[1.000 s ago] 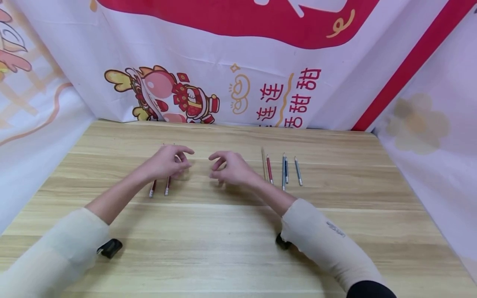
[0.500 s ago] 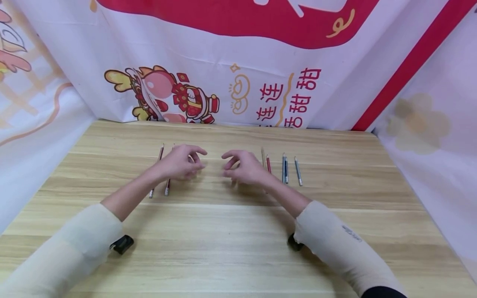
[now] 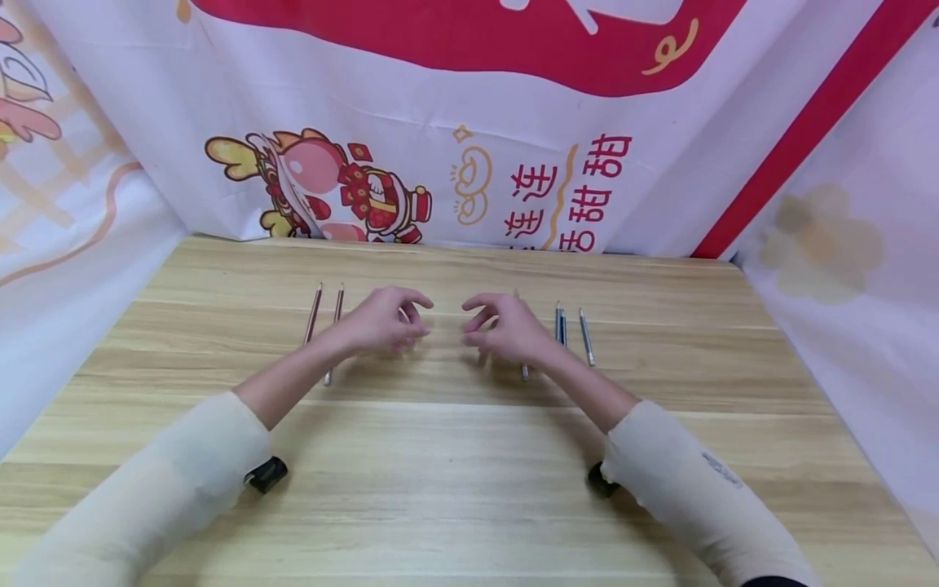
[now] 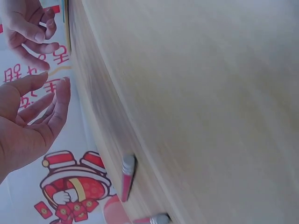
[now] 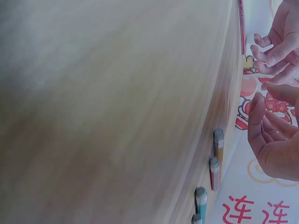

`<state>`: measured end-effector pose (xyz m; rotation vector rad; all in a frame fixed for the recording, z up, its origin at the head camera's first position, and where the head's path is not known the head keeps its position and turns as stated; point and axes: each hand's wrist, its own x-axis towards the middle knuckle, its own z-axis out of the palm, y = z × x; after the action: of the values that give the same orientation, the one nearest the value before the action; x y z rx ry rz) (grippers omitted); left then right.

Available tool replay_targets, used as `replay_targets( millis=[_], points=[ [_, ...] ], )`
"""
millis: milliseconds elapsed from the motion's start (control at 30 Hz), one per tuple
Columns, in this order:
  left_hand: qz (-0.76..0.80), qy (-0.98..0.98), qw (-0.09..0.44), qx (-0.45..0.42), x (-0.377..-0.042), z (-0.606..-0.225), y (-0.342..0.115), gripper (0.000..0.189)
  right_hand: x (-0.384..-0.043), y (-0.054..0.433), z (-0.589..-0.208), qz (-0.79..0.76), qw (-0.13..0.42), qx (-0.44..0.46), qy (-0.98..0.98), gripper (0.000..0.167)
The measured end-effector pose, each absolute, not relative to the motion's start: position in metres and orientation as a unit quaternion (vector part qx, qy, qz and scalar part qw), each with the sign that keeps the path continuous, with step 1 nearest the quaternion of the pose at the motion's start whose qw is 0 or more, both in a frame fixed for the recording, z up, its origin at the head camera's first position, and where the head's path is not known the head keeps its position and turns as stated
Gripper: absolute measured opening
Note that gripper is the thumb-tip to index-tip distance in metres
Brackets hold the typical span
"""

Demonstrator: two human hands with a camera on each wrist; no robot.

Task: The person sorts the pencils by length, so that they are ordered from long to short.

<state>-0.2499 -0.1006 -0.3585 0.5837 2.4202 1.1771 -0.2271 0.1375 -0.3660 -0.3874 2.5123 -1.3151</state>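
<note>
Above the middle of the table my left hand (image 3: pixel 389 319) hovers with loosely bent fingers and nothing in them. Facing it, a small gap away, is my right hand (image 3: pixel 506 328), also holding nothing, its fingers loosely bent. Two dark red pencils (image 3: pixel 338 303) lie to the left of my left hand, partly covered by the forearm. Beside and beneath my right hand lie a plain wooden pencil (image 5: pixel 218 140) and a red pencil (image 5: pixel 214 175), mostly hidden in the head view. Several blue-grey pencils (image 3: pixel 586 336) lie farther right. In the left wrist view, pencil eraser ends (image 4: pixel 128 163) show on the tabletop.
The wood-grain table (image 3: pixel 440 489) meets a printed white and red cloth (image 3: pixel 411 106) at its back edge. Cloth also hangs at the left and right sides. A black wrist device (image 3: pixel 266 474) sits under the left sleeve and another (image 3: pixel 601 479) under the right.
Both hands have moved to the right together, keeping much the same pose and a similar gap. The left pencils are more uncovered; the wooden and red pencils are now largely behind my right hand.
</note>
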Motion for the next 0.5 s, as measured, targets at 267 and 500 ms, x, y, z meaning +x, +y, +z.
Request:
replay_targets(
  millis=[267, 500],
  points=[
    [0.417, 0.864, 0.184, 0.214, -0.253, -0.356, -0.081, 0.050, -0.225, 0.155, -0.365, -0.433, 0.116, -0.139, 0.883, 0.050],
    [0.409, 0.865, 0.187, 0.223, -0.253, -0.361, -0.063, 0.048, -0.220, 0.171, -0.365, -0.425, 0.106, -0.138, 0.888, 0.050]
  ],
)
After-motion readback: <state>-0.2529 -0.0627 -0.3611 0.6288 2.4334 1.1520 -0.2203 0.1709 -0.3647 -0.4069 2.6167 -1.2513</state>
